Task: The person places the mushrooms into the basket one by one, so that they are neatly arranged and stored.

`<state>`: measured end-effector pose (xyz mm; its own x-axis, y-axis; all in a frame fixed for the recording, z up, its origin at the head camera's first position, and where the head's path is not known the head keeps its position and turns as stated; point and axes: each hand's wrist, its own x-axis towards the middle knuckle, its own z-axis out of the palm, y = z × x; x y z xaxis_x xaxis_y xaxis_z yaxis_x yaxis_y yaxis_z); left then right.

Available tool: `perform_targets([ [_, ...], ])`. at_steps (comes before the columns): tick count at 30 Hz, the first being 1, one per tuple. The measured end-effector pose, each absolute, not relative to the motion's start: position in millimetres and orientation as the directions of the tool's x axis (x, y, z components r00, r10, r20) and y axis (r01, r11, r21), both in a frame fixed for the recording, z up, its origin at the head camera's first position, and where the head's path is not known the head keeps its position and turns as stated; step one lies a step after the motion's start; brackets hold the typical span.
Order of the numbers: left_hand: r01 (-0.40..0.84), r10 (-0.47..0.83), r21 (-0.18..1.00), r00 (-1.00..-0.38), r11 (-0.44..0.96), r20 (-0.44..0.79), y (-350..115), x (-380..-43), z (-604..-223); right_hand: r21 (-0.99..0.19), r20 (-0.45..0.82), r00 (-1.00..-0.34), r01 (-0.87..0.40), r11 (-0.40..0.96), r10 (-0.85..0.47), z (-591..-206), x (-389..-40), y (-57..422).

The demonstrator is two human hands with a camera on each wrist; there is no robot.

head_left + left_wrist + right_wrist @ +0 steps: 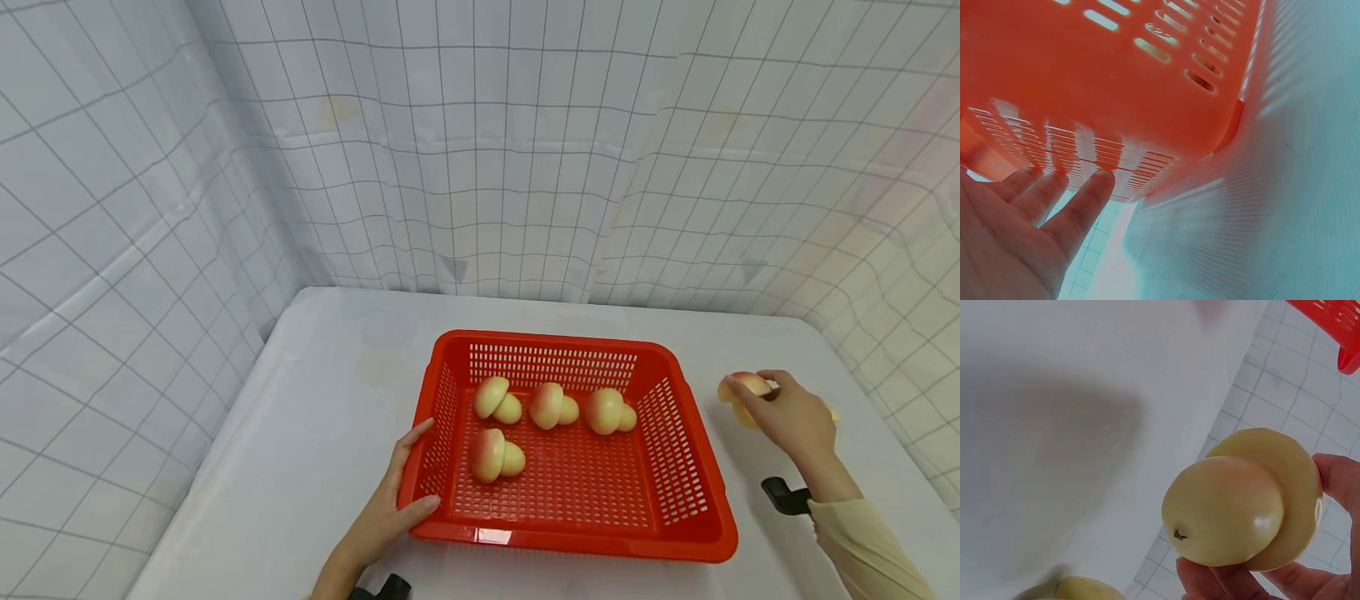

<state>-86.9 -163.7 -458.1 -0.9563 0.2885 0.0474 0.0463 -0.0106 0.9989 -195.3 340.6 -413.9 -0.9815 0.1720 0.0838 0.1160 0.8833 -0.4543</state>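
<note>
Right of the red basket (585, 545), the right hand (797, 419) pinches a toy mushroom (1244, 503) by its cap, ideally lightly and steadily, while the left hand (386, 507), spread wide, touches the basket's left side.

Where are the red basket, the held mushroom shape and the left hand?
Red basket (592, 543): head view, front rim.
Held mushroom shape (1232, 509): right wrist view, smaller rounded part.
Left hand (381, 515): head view, back of hand.

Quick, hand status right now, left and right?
Left hand: open, touching the left side of the red basket.
Right hand: closed around a mushroom-shaped piece, to the right of the basket.
</note>
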Motion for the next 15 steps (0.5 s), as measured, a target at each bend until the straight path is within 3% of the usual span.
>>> perform_targets([
  [15,0.06,0.284,0.998,-0.957,0.0,0.058,-163.7,-87.0,-458.4,-0.51,0.19,-0.961,0.078,0.856,0.201,-396.6,-187.3,324.4],
])
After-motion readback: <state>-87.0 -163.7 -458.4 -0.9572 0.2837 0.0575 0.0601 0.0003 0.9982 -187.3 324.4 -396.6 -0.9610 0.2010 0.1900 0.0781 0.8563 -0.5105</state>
